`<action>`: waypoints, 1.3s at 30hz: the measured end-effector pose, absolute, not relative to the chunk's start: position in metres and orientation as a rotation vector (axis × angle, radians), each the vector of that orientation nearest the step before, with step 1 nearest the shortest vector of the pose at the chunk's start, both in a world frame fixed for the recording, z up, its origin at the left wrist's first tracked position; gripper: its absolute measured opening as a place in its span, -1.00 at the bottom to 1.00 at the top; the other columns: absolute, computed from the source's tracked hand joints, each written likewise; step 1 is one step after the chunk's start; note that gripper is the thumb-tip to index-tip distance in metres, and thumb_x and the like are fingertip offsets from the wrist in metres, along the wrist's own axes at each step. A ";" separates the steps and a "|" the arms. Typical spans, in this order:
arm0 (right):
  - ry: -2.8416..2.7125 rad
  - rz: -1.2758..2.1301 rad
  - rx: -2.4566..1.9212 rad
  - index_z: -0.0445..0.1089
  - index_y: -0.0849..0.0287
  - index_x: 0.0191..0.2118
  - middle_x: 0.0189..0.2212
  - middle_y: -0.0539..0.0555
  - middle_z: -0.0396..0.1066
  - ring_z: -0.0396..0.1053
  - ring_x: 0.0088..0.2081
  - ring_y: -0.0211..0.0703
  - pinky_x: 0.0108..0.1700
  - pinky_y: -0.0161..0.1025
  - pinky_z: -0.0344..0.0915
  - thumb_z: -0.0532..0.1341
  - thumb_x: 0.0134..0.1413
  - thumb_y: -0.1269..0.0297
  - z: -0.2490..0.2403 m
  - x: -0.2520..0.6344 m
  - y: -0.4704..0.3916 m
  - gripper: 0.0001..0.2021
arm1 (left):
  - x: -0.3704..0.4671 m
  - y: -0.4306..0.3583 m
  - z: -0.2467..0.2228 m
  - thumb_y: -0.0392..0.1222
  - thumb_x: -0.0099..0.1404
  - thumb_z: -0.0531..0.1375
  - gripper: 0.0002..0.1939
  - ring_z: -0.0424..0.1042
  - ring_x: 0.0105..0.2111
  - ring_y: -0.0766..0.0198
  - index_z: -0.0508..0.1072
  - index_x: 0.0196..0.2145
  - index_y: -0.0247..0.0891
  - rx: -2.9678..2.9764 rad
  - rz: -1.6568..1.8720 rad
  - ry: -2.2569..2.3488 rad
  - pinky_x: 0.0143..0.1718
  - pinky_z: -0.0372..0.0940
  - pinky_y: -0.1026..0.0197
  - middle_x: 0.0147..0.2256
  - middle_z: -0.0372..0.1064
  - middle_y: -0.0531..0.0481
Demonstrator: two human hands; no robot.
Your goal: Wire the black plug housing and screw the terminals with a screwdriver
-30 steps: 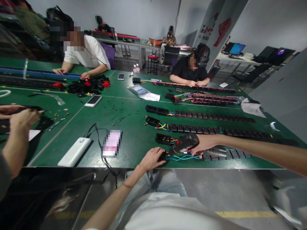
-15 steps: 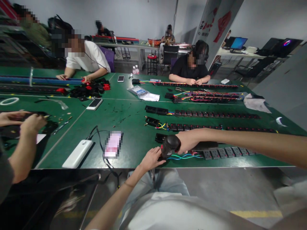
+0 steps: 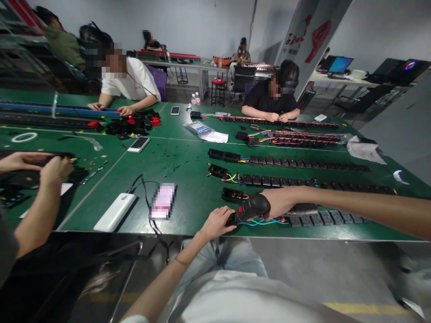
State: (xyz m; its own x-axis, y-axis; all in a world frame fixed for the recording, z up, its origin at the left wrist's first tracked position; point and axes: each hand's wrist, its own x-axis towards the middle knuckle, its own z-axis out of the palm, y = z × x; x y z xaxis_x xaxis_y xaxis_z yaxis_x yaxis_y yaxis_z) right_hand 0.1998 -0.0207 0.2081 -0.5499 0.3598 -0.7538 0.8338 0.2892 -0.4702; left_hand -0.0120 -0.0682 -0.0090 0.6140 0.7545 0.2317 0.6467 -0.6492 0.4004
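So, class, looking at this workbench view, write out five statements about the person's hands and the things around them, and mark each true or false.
1. The person's right hand holds a black handheld power tool over the glossy green tabletop. True.
2. A white, rounded rectangular power bank lies left of a pink-screened phone. True.
3. The person's left hand rests on the phone. False: it holds a small black housing.
4. A row of black sockets lies on the tabletop, right of the housing. True.
5. The power bank is on the floor. False: it lies on the tabletop.
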 end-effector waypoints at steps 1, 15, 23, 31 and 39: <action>2.042 -1.221 1.078 0.21 0.21 -0.58 -0.67 -0.07 0.26 0.33 -0.62 -0.22 -0.61 -0.34 0.26 0.14 -0.27 0.34 0.207 0.198 -0.022 -0.92 | -0.012 -0.068 -0.009 0.11 0.19 0.16 -0.55 0.32 -0.18 0.14 0.24 -0.07 -0.19 2.566 0.560 1.138 -0.17 0.22 0.10 -0.18 0.26 -0.06; 1.778 -1.512 1.320 0.24 0.20 -0.50 -0.68 -0.06 0.28 0.30 -0.64 -0.24 -0.62 -0.31 0.29 0.13 -0.25 0.38 0.203 0.194 -0.018 -0.93 | -0.013 -0.068 -0.011 0.12 0.21 0.14 -0.58 0.32 -0.18 0.16 0.24 -0.10 -0.20 2.569 0.551 1.132 -0.18 0.23 0.11 -0.18 0.24 -0.05; 1.690 -1.599 1.324 0.24 0.20 -0.46 -0.67 -0.06 0.30 0.30 -0.65 -0.24 -0.62 -0.32 0.29 0.14 -0.27 0.38 0.201 0.187 -0.016 -0.89 | -0.013 -0.067 -0.011 0.12 0.18 0.16 -0.59 0.32 -0.16 0.11 0.24 -0.15 -0.20 2.572 0.527 1.159 -0.15 0.24 0.07 -0.17 0.25 -0.07; 1.792 -1.414 1.307 0.22 0.19 -0.46 -0.59 -0.05 0.29 0.35 -0.62 -0.20 -0.60 -0.28 0.30 0.18 -0.28 0.32 0.199 0.191 -0.015 -0.84 | -0.014 -0.068 -0.011 0.13 0.18 0.16 -0.59 0.32 -0.21 0.14 0.25 -0.15 -0.19 2.546 0.548 1.154 -0.19 0.25 0.09 -0.21 0.24 -0.05; 1.847 -1.356 1.275 0.23 0.21 -0.47 -0.58 -0.04 0.29 0.38 -0.57 -0.15 -0.61 -0.29 0.30 0.18 -0.30 0.31 0.202 0.184 -0.014 -0.84 | -0.013 -0.070 -0.010 0.12 0.17 0.17 -0.59 0.32 -0.18 0.11 0.27 -0.15 -0.20 2.545 0.562 1.172 -0.16 0.24 0.07 -0.21 0.26 -0.07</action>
State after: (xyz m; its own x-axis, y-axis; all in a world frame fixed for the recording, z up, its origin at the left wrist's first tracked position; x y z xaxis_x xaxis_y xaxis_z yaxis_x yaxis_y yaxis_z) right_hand 0.1842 -0.0144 0.2018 -0.4261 0.3834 -0.8194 0.8967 0.0588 -0.4388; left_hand -0.0127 -0.0704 -0.0105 0.5948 0.7708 0.2283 0.6607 -0.6305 0.4074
